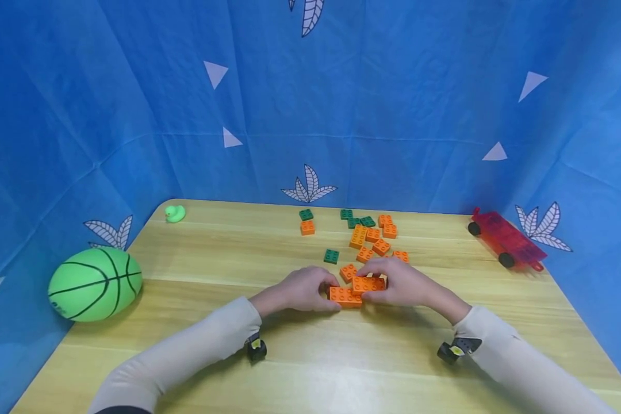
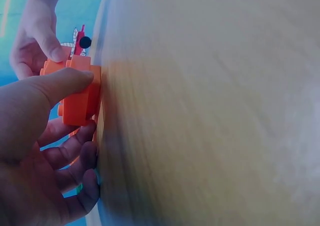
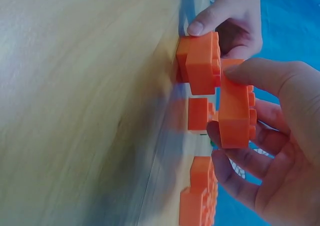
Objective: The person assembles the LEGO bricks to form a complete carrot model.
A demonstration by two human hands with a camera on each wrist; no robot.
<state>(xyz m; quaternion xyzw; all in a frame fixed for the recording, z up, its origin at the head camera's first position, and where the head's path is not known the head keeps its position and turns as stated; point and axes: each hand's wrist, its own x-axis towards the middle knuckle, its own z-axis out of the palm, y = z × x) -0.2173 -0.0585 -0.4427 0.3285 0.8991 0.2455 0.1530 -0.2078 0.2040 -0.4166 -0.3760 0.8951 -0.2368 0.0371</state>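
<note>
Near the middle of the table, my left hand (image 1: 306, 289) grips an orange toy building brick (image 1: 344, 296) between thumb and fingers. In the right wrist view this orange brick (image 3: 201, 68) sits on another orange layer close to the tabletop. My right hand (image 1: 397, 280) pinches a second long orange brick (image 1: 368, 284) by its sides, studs up. That brick (image 3: 235, 105) is held higher, its end overlapping the right end of the left hand's brick. Just behind them lies a small orange brick (image 1: 348, 272).
Several orange bricks (image 1: 380, 247) and green bricks (image 1: 331, 256) lie scattered behind the hands. A green ball (image 1: 95, 284) stands at the left edge, a green toy duck (image 1: 175, 214) at the back left. At the right is a red toy cart (image 1: 509, 240). Blue cloth (image 1: 300, 103) surrounds the table.
</note>
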